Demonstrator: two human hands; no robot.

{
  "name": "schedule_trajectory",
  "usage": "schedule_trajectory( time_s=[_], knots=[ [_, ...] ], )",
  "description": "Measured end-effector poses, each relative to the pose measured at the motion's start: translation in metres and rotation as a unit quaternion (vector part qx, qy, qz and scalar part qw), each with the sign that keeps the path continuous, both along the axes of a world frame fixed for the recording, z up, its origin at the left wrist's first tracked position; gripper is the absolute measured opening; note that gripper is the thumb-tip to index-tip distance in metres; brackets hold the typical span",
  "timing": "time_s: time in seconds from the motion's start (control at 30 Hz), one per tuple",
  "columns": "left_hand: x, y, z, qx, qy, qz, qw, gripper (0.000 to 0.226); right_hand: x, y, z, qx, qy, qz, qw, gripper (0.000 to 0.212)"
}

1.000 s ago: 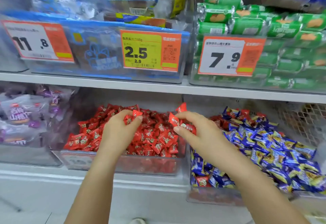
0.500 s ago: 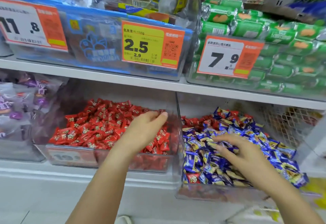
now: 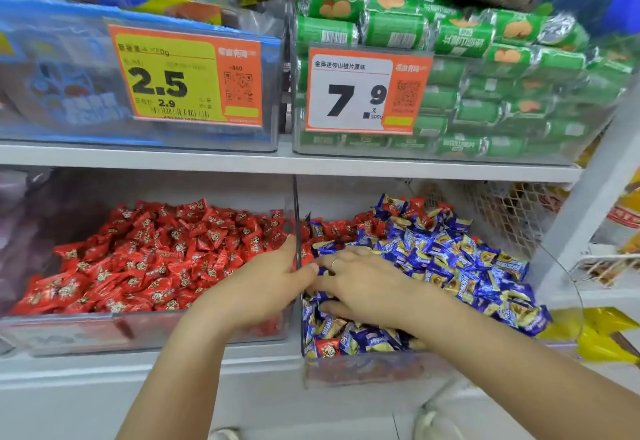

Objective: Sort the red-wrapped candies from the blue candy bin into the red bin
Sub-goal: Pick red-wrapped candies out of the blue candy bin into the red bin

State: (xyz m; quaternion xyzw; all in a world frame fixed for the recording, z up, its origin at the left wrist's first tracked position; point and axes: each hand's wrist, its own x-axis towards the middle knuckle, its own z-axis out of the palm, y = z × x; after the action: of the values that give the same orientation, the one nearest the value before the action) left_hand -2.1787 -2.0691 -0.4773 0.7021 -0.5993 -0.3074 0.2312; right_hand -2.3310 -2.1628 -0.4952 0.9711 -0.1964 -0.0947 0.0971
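The clear red bin (image 3: 104, 332) on the lower shelf is heaped with red-wrapped candies (image 3: 166, 252). To its right, the blue candy bin (image 3: 363, 368) holds blue-and-yellow candies (image 3: 460, 266). Red-wrapped ones (image 3: 346, 228) are mixed in along its back left, and one more red-wrapped candy (image 3: 327, 349) sits at its front wall. My left hand (image 3: 263, 283) lies at the red bin's right end, fingers straight, touching the divider wall and holding nothing. My right hand (image 3: 363, 283) lies spread, palm down, on the blue candies near the bin's left side; what is under its palm is hidden.
The upper shelf (image 3: 242, 162) carries a bin with a 2.5 price tag (image 3: 183, 76) and a bin of green packets (image 3: 485, 93) tagged 7.9. Wire mesh (image 3: 502, 211) stands behind the blue bin. Yellow packs (image 3: 602, 335) lie at the lower right, purple packs (image 3: 20, 231) far left.
My right hand left the red bin, where it held red candies, and came down into the blue bin. My left hand slid right to the divider. The view moved closer.
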Motion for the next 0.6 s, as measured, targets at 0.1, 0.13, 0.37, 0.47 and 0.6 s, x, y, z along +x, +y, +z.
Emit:
schedule_trajectory(
  time_s=[0.1, 0.13, 0.37, 0.47, 0.6],
  knots=[
    [0.001, 0.001, 0.002, -0.001, 0.008, -0.011, 1.0, 0.044, -0.005, -0.026, 0.0, -0.081, 0.018, -0.026, 0.996, 0.038],
    [0.002, 0.001, 0.002, -0.002, 0.013, -0.015, 1.0, 0.042, -0.012, -0.037, 0.003, -0.093, 0.017, -0.047, 0.994, 0.037],
    [0.002, 0.0, 0.004, 0.006, -0.008, -0.015, 1.0, 0.06, -0.069, -0.068, 0.034, -0.026, 0.013, -0.135, 0.99, 0.047],
    [0.001, 0.001, 0.004, 0.002, -0.018, -0.014, 1.0, 0.059, -0.059, -0.028, 0.039, 0.029, -0.068, -0.045, 0.996, 0.056],
    [-0.001, 0.001, 0.004, -0.007, -0.035, -0.005, 0.999, 0.056, -0.016, 0.02, 0.02, 0.262, -0.056, 0.084, 0.96, 0.026]
  ],
)
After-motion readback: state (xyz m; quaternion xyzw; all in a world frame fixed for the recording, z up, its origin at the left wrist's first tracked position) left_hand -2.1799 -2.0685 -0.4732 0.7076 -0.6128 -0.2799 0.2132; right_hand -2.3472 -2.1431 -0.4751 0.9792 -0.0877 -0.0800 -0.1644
